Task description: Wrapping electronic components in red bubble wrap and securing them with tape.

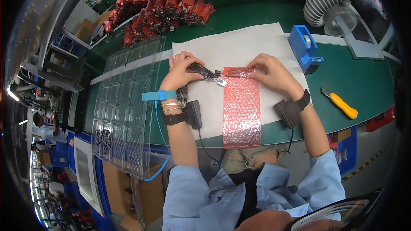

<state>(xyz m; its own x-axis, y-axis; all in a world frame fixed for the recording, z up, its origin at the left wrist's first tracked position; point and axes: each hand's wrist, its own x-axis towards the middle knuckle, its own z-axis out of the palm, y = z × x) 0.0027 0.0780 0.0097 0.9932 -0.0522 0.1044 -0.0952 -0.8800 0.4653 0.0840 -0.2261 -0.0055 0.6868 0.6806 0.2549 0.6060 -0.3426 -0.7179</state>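
A strip of pink bubble wrap (242,111) lies lengthwise on the white sheet (265,42), its near end reaching over the table edge. Its far end is folded over, and my right hand (270,73) pinches that fold at the right side. My left hand (182,69) is closed around a bundle of black cables (198,70). Dark connectors and a small white plug (222,82) stick out of the bundle against the wrap's left edge. What lies inside the fold is hard to make out. More dark cable parts (182,95) show beneath my left wrist.
A clear plastic tray (124,102) with small dark parts stands at left. Red-wrapped bundles (167,10) are piled at the back. To the right are a blue tape dispenser (305,49), a yellow utility knife (342,105) and a grey duct hose (332,0). A blue cord (159,122) trails from my left wrist.
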